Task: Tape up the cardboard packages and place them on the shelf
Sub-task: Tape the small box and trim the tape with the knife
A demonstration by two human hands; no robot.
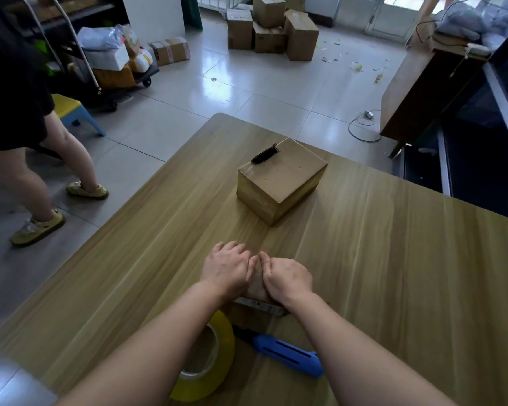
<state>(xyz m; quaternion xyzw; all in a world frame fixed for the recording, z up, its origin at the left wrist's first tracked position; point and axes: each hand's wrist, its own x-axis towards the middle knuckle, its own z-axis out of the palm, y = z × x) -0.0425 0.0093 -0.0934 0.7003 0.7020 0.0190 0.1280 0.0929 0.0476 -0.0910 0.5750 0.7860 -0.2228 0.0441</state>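
My left hand (226,268) and right hand (288,276) are side by side, thumbs nearly touching. The fingers of both are curled down over the far edge of a small brown cardboard package (257,290), gripping it against the table. The hands cover most of the package. Only a strip of its top between them and its near edge, which carries a pale label, are showing. I cannot tell whether any tape is on it yet.

Just behind my wrists, a roll of yellowish clear packing tape (208,356) stands tilted under my left forearm. A blue plastic utility knife (288,357) lies flat beside it, between my arms.

Farther out on the light wood-grain table (393,259) sits a larger brown cardboard box (282,183), well apart from my hands. Its sides look glossy, so I judge it already taped. A black strip (264,153) lies at its top far edge, though I can't make out what it is.

So one box seems sealed but not yet shelved. The small one is in hand, and I think both shelf trips are left to do.
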